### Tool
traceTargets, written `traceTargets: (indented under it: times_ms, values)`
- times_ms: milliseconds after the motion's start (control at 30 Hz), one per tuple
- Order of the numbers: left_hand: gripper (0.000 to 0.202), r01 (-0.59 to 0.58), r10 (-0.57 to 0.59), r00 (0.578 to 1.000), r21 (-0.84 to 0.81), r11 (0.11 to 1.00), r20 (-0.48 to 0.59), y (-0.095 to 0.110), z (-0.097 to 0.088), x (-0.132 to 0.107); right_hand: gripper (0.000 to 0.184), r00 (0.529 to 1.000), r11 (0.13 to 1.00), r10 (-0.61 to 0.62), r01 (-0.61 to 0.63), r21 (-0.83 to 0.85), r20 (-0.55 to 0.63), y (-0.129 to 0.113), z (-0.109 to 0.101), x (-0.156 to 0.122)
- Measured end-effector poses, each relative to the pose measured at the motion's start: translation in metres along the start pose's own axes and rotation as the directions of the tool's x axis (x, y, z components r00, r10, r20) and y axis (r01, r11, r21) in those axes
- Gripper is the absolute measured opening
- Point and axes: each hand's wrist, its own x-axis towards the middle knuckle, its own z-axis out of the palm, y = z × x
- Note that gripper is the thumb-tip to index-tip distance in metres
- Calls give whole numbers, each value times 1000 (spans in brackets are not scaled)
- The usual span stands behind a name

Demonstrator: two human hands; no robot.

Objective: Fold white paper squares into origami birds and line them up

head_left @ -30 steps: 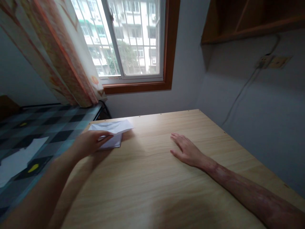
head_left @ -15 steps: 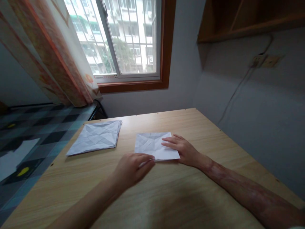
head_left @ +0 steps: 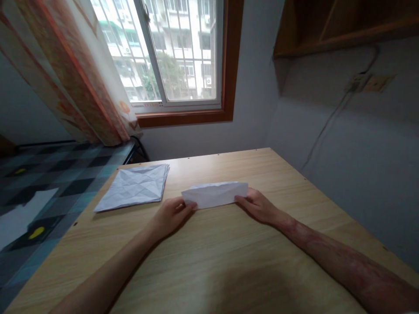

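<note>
A folded sheet of white paper (head_left: pixel 216 195) is held between my two hands over the wooden table (head_left: pixel 183 266), its near edge tipped up so that it shows as a narrow strip. My left hand (head_left: pixel 175 213) pinches its left end, thumb on the near side and the other fingers partly behind. At the right end, my right hand (head_left: pixel 257 205) grips the paper the same way, its fingertips mostly hidden behind the sheet. Left of these, a stack of creased white paper (head_left: pixel 134 187) lies flat near the table's far left corner.
A bed with a checked cover (head_left: pixel 65 174) stands along the table's left side, with loose white paper (head_left: pixel 28 216) on it. Behind are a curtain (head_left: pixel 88 78) and a barred window (head_left: pixel 183 56). A wooden shelf (head_left: pixel 347 41) and a cable (head_left: pixel 327 124) are on the right wall.
The paper lay flat under my right hand; now its near edge is raised and both hands grip its ends. My left hand has moved up and left, and my right fingers have curled.
</note>
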Motion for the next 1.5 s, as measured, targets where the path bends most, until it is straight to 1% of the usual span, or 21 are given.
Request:
traceTargets:
  times_ms: [100, 200, 233, 333, 367, 433, 500, 567, 600, 667, 733, 800, 833, 900, 967, 1033, 1133, 1267, 1400, 1433, 1500]
  values:
    - [34, 62, -60, 998, -55, 997, 28, -1, 2, 1, 41, 989, 985, 141, -135, 108, -42, 8, 3, 1]
    - [35, 79, -77, 996, 47, 996, -38, -3, 1, 3, 34, 977, 973, 200, -189, 135, -70, 19, 8, 2]
    - [34, 84, -79, 995, 80, 993, -60, -3, 2, 3, 39, 975, 975, 201, -189, 118, -95, 22, 10, 2]
    - [23, 91, -79, 991, 112, 990, -104, -3, 3, 2, 75, 966, 980, 196, -188, 63, -171, 27, 16, 3]
    - [24, 97, -83, 990, 122, 988, -116, -3, 4, 2, 84, 964, 982, 189, -184, 45, -186, 27, 16, 4]
    - [31, 115, -86, 984, 183, 976, -159, -3, 5, 1, 91, 967, 988, 143, -153, -32, -211, 26, 16, 8]
    - [36, 96, -36, 976, 279, 956, -213, -3, 4, 1, 84, 975, 980, 48, -89, -180, -219, 25, 13, 15]
    - [31, 2, 77, 976, 358, 934, -206, -1, 3, 2, 67, 985, 944, -64, 9, -329, -158, 26, 10, 23]
    - [27, -66, 139, 976, 380, 923, -167, 0, 3, 2, 58, 989, 927, -105, 60, -371, -104, 27, 9, 27]
    - [26, -203, 236, 971, 390, 898, -37, 4, 2, 3, 48, 989, 905, -149, 143, -400, 16, 30, 9, 32]
    - [33, -302, 287, 953, 374, 877, 96, 7, 1, 2, 45, 983, 898, -155, 182, -400, 98, 32, 10, 34]
    - [41, -351, 305, 935, 353, 868, 179, 9, 2, 1, 45, 980, 892, -147, 189, -411, 132, 31, 12, 32]
    - [45, -354, 303, 933, 344, 869, 196, 9, 2, 1, 46, 980, 887, -143, 189, -421, 139, 30, 12, 30]
    - [48, -328, 278, 942, 336, 883, 188, 8, 3, 1, 54, 978, 876, -141, 195, -441, 153, 27, 11, 26]
    - [46, -290, 248, 955, 335, 897, 163, 6, 3, 1, 63, 976, 868, -140, 202, -454, 167, 24, 10, 24]
    - [42, -268, 229, 962, 341, 901, 149, 4, 2, 2, 67, 975, 860, -138, 206, -467, 176, 20, 8, 23]
    - [38, -269, 234, 962, 360, 893, 139, 3, 1, 1, 64, 973, 846, -141, 214, -488, 182, 15, 7, 24]
    - [31, -312, 279, 950, 405, 859, 140, 4, 1, -2, 58, 970, 832, -162, 233, -504, 182, 7, 7, 25]
    - [28, -311, 301, 949, 445, 840, 96, 7, 3, -5, 63, 958, 839, -221, 281, -465, 180, 3, 6, 25]
    - [27, -301, 298, 951, 449, 841, 78, 8, 3, -5, 60, 955, 845, -242, 295, -447, 173, 3, 5, 25]
    - [26, -261, 277, 960, 444, 857, 29, 10, 2, -7, 40, 953, 872, -265, 302, -385, 147, 6, 5, 25]
